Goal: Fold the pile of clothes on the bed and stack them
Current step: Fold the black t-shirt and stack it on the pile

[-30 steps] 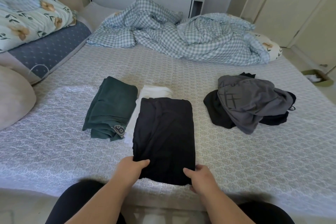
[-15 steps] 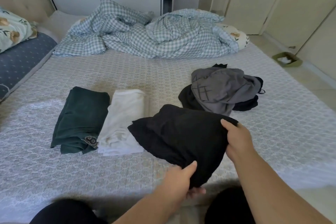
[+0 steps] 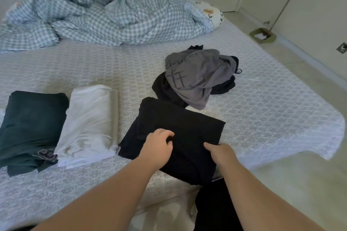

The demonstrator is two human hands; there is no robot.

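The folded black cloth garment (image 3: 180,133), lifted a moment ago, now lies flat near the bed's (image 3: 272,118) front edge. The left hand (image 3: 157,146) pinches its top layer with curled fingers; the right hand (image 3: 221,154) grips its near edge. The unfolded grey-and-black pile (image 3: 197,75) lies just behind.

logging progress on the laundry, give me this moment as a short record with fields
folded: dark green garment, white garment
in hand: black garment, folded, on the bed
left hand: pinches the black cloth
right hand: on its near edge, grip unclear
unfolded pile: grey garment over dark pieces
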